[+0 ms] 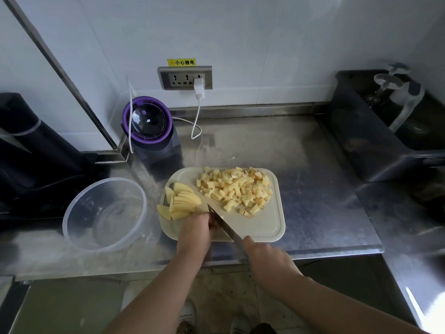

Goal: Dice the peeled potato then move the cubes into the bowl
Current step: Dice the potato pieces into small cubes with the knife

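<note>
Pale cutting board (265,222) lies flat on steel counter (313,189), near the front edge.

- Potato cubes (236,189): loose heap on the board's far right half, with a few strays toward the board's middle. None in the bowl.
- Potato slices (179,201): fanned stack on the board's left side. The outermost slices overhang the board's left edge.
- Left hand (195,230): on the board's near left part, back of hand up. Fingers are bent down over the near end of the slices, holding them. Fingertips are hidden under the hand.
- Knife (226,225): the blade runs diagonally across the board's near middle, tip just beside the slices and right against the left hand.
- Right hand (267,259): just off the board's near edge, fingers wrapped round the knife handle. The forefinger reaches forward toward the blade, and the handle itself is mostly covered.
- Clear plastic bowl (79,232): upright on the counter left of the board, close to it but apart.
- Purple-ringed device (147,124): behind the board's far left corner.
- Wall socket (185,78) with white charger (199,89): on the wall beyond the board. The cable trails down toward the counter.
- Dark bin (373,141): well to the right of the board, further back.
</note>
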Demonstrator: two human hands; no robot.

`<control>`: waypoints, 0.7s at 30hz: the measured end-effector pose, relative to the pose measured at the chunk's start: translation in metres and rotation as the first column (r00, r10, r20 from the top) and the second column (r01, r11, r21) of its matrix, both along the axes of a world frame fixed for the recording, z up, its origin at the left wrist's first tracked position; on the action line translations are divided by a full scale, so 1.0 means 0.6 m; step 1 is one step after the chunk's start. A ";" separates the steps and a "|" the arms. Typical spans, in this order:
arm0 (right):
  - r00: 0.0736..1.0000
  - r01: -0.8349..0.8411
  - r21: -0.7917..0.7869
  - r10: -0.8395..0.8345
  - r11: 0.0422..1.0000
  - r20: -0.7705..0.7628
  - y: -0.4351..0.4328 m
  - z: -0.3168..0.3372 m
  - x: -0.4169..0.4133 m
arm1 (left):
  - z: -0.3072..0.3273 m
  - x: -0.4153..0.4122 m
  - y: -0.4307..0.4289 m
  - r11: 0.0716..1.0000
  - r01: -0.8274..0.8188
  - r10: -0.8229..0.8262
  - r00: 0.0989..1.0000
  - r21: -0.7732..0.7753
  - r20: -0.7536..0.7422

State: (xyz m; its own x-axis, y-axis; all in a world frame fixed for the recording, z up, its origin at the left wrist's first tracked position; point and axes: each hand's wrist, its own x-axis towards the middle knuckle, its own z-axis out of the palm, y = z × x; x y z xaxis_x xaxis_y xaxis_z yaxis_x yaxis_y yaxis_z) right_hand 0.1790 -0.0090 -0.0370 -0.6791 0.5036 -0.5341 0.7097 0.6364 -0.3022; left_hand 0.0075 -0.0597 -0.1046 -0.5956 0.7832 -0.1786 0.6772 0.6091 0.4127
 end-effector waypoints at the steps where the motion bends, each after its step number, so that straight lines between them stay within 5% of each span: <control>1: 1.000 -0.002 0.004 0.002 1.000 0.006 0.002 0.001 -0.002 | 0.000 0.000 0.000 1.000 -0.007 0.007 1.000 -0.003 0.006; 10: 0.997 0.070 0.081 -0.068 0.994 -0.019 0.062 0.018 0.026 | 0.003 0.011 0.039 0.998 -0.029 0.025 0.997 0.053 0.071; 16: 0.995 0.090 0.099 -0.086 0.991 -0.049 0.084 0.037 0.039 | 0.019 0.010 0.058 0.971 -0.168 0.110 0.947 0.171 0.303; 21: 0.997 0.061 0.108 -0.056 0.992 -0.052 0.082 0.034 0.018 | 0.051 -0.046 0.020 0.946 -0.206 0.119 0.939 0.251 0.322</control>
State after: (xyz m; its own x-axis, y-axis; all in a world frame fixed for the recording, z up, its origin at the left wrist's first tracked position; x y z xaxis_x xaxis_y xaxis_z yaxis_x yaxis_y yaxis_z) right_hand 0.1901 0.0401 -0.0164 -0.6709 0.5965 -0.4406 0.7325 0.6255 -0.2685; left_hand -0.0204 -0.0477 -0.0740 -0.6714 0.7240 -0.1586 0.3971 0.5321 0.7478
